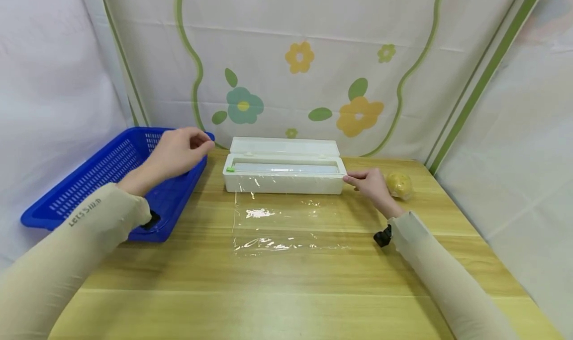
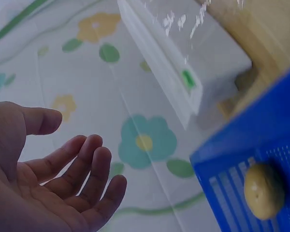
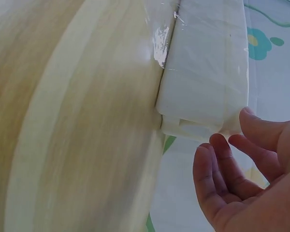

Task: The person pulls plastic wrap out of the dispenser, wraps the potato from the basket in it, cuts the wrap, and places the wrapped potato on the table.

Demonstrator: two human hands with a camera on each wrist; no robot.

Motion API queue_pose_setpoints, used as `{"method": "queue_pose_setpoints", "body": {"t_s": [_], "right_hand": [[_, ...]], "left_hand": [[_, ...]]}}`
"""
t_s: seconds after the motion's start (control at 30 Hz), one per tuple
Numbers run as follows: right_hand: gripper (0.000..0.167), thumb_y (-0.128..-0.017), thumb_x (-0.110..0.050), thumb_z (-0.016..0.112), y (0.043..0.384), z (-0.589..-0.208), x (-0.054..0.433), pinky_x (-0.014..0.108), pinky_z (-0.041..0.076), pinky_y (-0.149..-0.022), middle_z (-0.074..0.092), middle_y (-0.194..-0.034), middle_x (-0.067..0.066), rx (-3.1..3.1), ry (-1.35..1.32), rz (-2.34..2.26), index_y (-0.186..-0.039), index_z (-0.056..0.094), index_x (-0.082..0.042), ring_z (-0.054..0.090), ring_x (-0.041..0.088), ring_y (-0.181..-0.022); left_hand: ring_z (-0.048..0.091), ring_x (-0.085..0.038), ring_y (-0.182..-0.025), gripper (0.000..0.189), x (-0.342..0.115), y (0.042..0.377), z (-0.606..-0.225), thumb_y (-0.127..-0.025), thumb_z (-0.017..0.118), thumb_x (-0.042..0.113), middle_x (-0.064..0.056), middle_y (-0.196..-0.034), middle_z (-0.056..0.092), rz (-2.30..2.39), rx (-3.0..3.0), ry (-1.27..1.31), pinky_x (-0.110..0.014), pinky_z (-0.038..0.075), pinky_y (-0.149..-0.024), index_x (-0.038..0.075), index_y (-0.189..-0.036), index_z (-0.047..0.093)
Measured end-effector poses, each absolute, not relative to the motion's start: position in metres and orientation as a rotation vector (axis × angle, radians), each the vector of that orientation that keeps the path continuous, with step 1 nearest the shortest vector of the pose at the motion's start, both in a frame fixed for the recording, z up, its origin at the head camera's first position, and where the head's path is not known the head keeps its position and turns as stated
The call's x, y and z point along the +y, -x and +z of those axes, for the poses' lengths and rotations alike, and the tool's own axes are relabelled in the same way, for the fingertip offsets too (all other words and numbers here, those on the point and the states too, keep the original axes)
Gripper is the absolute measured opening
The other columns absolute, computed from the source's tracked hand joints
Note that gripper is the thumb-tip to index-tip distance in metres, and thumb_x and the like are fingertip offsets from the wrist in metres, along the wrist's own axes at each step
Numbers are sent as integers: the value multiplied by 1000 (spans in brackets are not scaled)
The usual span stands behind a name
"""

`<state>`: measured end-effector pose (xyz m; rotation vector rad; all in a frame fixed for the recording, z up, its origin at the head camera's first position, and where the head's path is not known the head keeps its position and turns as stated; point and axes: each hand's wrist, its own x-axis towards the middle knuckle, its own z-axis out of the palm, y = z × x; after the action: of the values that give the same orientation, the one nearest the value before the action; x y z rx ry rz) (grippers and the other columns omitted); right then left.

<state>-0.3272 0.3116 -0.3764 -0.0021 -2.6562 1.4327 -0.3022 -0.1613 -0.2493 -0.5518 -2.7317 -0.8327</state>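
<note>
A white cling film box (image 1: 283, 184) stands at the back of the table with its lid (image 1: 284, 146) raised and a film roll (image 1: 286, 168) inside. Clear film (image 1: 277, 220) runs over its front edge and lies on the wood. My right hand (image 1: 369, 184) pinches the box's right front corner between thumb and fingers. Above the blue basket (image 1: 179, 215) hangs my left hand (image 1: 179, 151), empty, its fingers loosely bent. A green cutter slider (image 1: 230, 169) sits at the box's left end. In the left wrist view a potato (image 2: 264, 191) lies in the basket.
A yellow potato wrapped in film (image 1: 399, 185) rests on the table just right of my right hand. Behind the wooden table (image 1: 286, 300) hangs a flowered curtain (image 1: 277, 81), with white cloth at both sides.
</note>
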Motion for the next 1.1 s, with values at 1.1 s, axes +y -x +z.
{"method": "queue_pose_setpoints", "body": {"t_s": [1.1], "right_hand": [[43, -86, -17, 78, 318, -368, 300, 49, 46, -96, 71, -110, 9, -2453, 395, 2064, -124, 66, 0, 62, 35, -108]], "left_hand": [[54, 0, -106, 78, -318, 411, -296, -100, 52, 47, -21, -157, 19, -1844, -2922, 249, -38, 43, -101, 1, -154, 21]]}}
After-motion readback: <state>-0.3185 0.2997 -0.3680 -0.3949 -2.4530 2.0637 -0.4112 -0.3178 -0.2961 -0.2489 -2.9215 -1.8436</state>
